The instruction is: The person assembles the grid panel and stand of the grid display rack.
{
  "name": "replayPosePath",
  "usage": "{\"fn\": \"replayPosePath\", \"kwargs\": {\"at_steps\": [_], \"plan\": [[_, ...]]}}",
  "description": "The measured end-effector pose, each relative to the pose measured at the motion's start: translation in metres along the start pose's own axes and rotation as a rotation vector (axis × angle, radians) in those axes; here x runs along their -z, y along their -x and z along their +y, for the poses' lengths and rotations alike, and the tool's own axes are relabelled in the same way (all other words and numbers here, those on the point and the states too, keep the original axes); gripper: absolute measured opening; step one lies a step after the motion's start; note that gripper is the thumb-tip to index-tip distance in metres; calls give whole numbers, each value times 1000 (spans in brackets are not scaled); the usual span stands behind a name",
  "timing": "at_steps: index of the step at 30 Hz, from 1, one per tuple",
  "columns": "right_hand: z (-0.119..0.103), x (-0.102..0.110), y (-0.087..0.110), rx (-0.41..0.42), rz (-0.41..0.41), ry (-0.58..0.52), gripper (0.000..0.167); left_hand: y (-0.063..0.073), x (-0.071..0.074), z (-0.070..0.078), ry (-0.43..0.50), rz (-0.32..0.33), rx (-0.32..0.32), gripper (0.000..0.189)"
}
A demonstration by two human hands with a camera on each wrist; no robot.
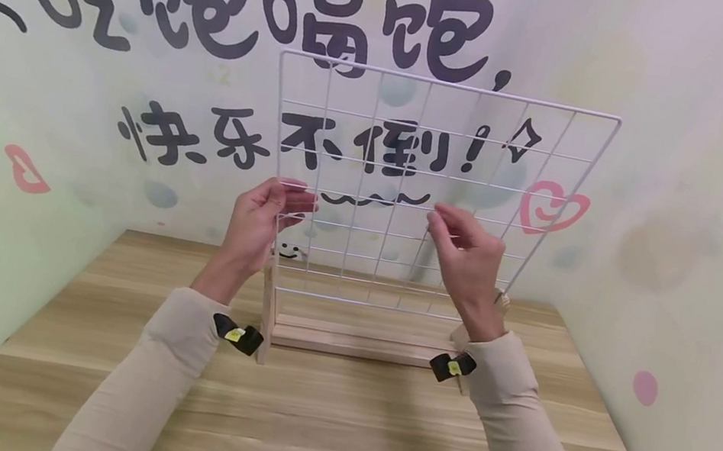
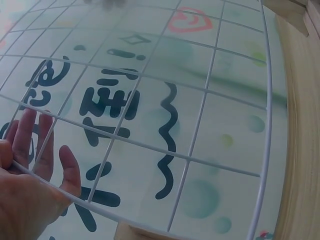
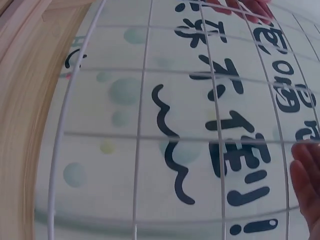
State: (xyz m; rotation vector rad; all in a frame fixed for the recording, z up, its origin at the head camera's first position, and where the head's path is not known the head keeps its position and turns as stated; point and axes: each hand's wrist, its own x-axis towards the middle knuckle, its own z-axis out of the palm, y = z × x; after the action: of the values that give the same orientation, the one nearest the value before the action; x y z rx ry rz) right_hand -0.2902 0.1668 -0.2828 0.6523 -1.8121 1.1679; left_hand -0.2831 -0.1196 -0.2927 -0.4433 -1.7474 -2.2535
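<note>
A white wire grid panel stands tilted above a pale wooden stand. My left hand grips the panel's left side wire, the thumb in front and the fingers behind the mesh. In the left wrist view, the fingers of that hand show through the grid squares. Further right, my right hand pinches a wire inside the mesh between thumb and fingertips. Only part of the right hand appears in the right wrist view. The panel's lower edge is above the stand's crossbar; whether its sides touch the uprights, I cannot tell.
The stand rests on a wood-grain table. Behind it rises a pale wall with large dark lettering and coloured dots. Both sleeves carry black wrist straps, and side walls flank the table.
</note>
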Motion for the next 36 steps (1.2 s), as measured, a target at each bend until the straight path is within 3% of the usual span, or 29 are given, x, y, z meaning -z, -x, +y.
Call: {"fn": "replayPosePath", "kwargs": {"at_steps": [5,8,11,14,18,24,27,36], "plan": [[8,18,-4,6,245,40,15,0,1,-3,3,4,-2,25],[12,31,-8,-60,407,109,22,0,2,-3,3,6,-4,26],[17,46,-11,-138,475,164,36,0,2,-3,3,7,-3,26],[24,59,-14,-234,440,161,43,0,3,-3,4,5,-3,25],[30,71,-16,-337,330,48,35,1,3,-3,8,3,-3,25],[36,81,-17,-317,312,-187,22,1,4,-3,21,-13,-12,26],[38,84,-17,-315,313,-245,18,0,5,-4,29,-25,-18,26],[41,83,-12,-347,294,-169,21,2,10,-12,59,-44,13,27]]}}
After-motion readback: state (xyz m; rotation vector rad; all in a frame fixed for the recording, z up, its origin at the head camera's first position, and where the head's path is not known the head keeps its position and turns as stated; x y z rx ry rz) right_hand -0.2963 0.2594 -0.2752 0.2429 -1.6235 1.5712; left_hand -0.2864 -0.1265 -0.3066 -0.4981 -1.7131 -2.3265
